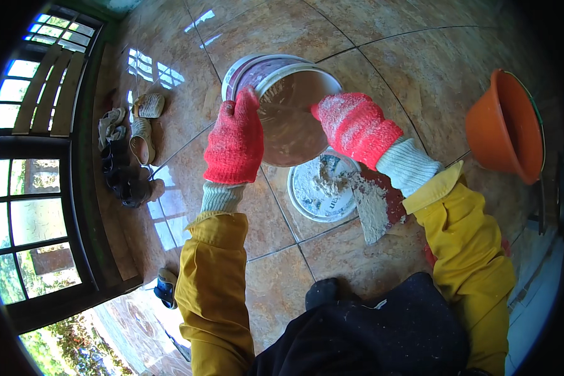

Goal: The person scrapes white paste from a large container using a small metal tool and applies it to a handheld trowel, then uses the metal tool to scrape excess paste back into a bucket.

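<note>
Both my hands wear red gloves dusted with pale powder. Between them a white plastic bucket (pixel 247 72) leans with its open mouth toward me, and brownish wet-looking contents show inside. My left hand (pixel 235 138) grips the rim on the left, thumb up. On the opposite side my right hand (pixel 357 125) has its fingers closed at the rim; their tips are partly hidden. Just below the bucket, a round white lid (pixel 310 200) lies on the floor with lumps of pale paste on it. Beside the lid rests a flat blade-like tool (pixel 373 216) coated in paste, under my right forearm.
An orange tub (pixel 501 125) stands on its own at the right. Several shoes (pixel 142 141) line the left wall below paned windows (pixel 37 213). Large brown tiles (pixel 307 31) cover the floor. Another shoe (pixel 165 287) lies near my left forearm.
</note>
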Motion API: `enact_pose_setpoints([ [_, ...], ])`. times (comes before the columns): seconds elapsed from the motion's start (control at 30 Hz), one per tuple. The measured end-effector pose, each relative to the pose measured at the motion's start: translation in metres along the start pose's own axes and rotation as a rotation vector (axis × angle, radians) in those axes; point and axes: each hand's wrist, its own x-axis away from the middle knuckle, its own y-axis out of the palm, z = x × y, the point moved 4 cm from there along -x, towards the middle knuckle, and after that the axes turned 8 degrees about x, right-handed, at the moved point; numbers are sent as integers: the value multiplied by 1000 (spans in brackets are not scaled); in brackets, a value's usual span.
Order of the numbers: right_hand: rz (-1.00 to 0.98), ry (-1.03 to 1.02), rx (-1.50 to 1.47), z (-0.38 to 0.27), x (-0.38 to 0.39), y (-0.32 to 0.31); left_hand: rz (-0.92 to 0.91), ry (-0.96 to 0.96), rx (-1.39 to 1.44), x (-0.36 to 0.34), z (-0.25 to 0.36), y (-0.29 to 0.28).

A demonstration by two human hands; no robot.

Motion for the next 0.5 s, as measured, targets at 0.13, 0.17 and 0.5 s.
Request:
enact_pose_setpoints([
  [0.13, -122, 29, -68, -3, 4, -1, 20, -4, -23, 0, -2, -3],
  [0.17, -50, 77, -82, 1, 5, -1, 21, -5, -34, 0, -3, -4],
  [0.5, 7, 111, -21, 0, 15, 11, -40, 3, -29, -6, 18, 2],
])
